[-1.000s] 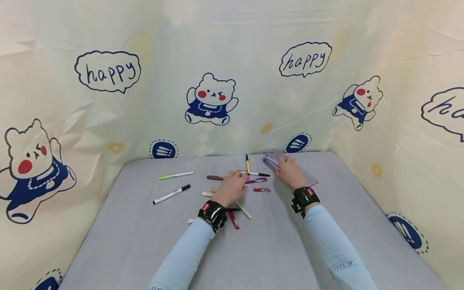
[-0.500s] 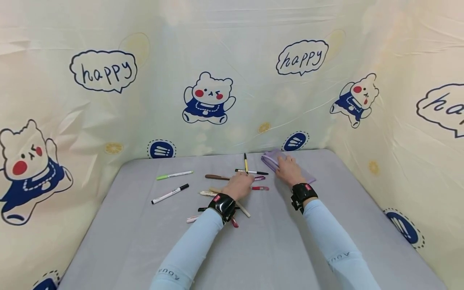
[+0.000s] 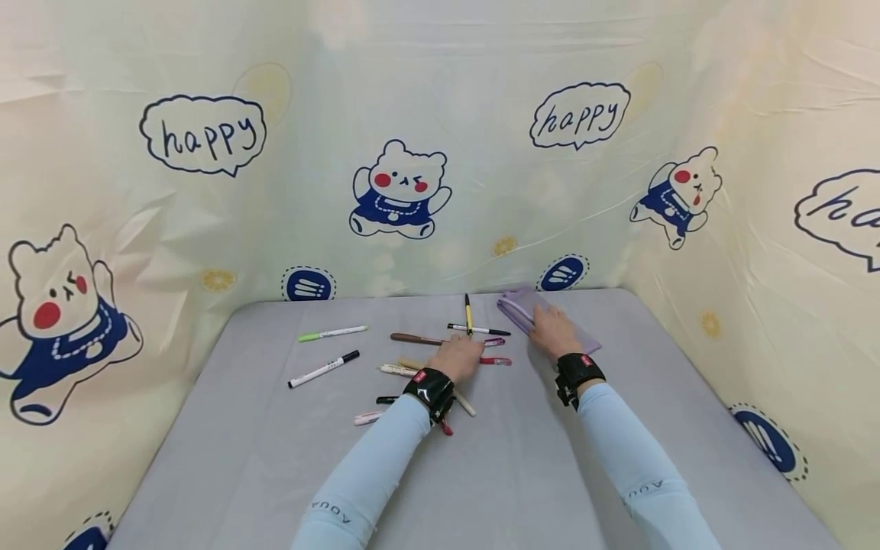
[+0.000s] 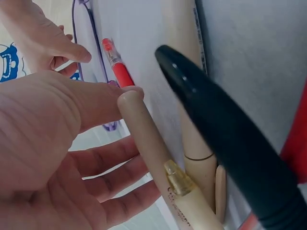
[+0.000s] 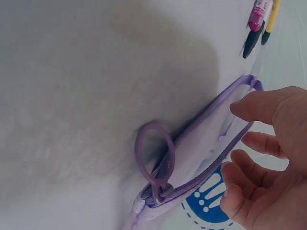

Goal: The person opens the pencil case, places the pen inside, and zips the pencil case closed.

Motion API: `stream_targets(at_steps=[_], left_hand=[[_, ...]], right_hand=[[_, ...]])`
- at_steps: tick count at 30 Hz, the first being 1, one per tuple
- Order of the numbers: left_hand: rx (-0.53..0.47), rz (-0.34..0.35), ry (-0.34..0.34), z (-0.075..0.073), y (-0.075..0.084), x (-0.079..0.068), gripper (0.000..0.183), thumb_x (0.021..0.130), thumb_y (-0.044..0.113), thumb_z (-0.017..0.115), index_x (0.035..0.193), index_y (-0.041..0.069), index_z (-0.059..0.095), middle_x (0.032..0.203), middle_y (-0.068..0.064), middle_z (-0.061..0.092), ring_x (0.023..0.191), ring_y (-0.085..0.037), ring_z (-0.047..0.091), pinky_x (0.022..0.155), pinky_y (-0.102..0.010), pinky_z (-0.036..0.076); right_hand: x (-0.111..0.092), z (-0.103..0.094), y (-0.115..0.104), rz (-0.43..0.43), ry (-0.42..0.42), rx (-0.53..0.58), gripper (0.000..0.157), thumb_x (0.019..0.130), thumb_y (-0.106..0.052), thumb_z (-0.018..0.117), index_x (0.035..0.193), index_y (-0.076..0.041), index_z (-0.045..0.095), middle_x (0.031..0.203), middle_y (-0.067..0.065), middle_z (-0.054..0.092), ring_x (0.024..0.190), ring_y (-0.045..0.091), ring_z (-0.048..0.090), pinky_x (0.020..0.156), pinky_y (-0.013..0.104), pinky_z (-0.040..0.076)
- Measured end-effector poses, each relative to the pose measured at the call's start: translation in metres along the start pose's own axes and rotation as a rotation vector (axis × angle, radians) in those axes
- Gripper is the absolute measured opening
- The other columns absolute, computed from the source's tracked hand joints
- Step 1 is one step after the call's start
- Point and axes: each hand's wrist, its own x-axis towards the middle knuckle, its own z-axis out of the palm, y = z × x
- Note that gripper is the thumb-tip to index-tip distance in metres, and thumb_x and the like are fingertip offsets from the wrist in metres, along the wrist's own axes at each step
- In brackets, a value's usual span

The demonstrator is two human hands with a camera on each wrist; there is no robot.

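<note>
In the head view my left hand (image 3: 459,357) is low over loose pens. The left wrist view shows its thumb tip at the end of a beige pen (image 4: 146,124), the other fingers extended and spread behind it. A dark-capped pen (image 4: 225,129) lies close to that wrist camera. My right hand (image 3: 555,332) is at a translucent purple zip pencil case (image 3: 516,307). In the right wrist view its mouth gapes, a loop (image 5: 139,148) on its zip. The thumb (image 5: 254,106) crosses the far rim, with the other fingers curled outside it.
Among the pens are a brown pen (image 3: 412,338), a yellow pen (image 3: 468,309), a red pen (image 3: 496,361), a green pen (image 3: 333,333) and a black-capped white marker (image 3: 323,370). The grey table (image 3: 227,458) meets a printed cloth backdrop (image 3: 481,114).
My left hand has moved a little to the right over the pens. The right hand has shifted slightly along the pencil case, which stays in place.
</note>
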Motion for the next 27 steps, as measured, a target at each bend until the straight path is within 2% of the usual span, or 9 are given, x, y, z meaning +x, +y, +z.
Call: stream_targets(at_steps=[10,15,21,27], left_hand=[[0.059,-0.006,0.009,0.003,0.0023,0.0068,0.03,0.101,0.015,0.05,0.128,0.014,0.062,0.124,-0.014,0.06,0.11,-0.028,0.057,0.089,-0.043,0.052],[0.057,0.007,0.011,0.0023,0.0029,0.0071,0.026,0.101,0.014,0.05,0.121,0.012,0.066,0.119,-0.015,0.063,0.104,-0.027,0.058,0.085,-0.043,0.052],[0.08,0.017,0.019,0.0044,0.002,0.0085,0.024,0.101,0.014,0.05,0.118,0.011,0.067,0.112,-0.014,0.065,0.098,-0.025,0.059,0.08,-0.041,0.053],[0.075,0.028,0.035,0.0036,0.0003,0.0077,0.021,0.101,0.015,0.05,0.112,0.01,0.068,0.102,-0.012,0.068,0.089,-0.024,0.061,0.072,-0.039,0.053]], right_hand=[[0.0015,0.0031,0.0013,0.025,-0.001,-0.026,0.017,0.093,-0.01,0.054,0.106,0.001,0.051,0.101,0.027,0.06,0.096,0.044,0.061,0.076,0.058,0.05],[0.0015,0.0019,0.0015,0.031,0.001,-0.023,0.011,0.093,-0.01,0.052,0.099,-0.001,0.052,0.095,0.023,0.061,0.089,0.042,0.063,0.07,0.054,0.05],[0.0024,-0.0002,0.0028,0.021,-0.002,-0.018,0.01,0.093,-0.01,0.052,0.095,-0.001,0.054,0.091,0.021,0.063,0.086,0.039,0.064,0.067,0.052,0.051],[0.0038,-0.0031,0.0027,0.024,0.015,-0.009,0.01,0.091,-0.009,0.051,0.084,-0.003,0.055,0.083,0.018,0.064,0.076,0.036,0.064,0.06,0.051,0.049]])
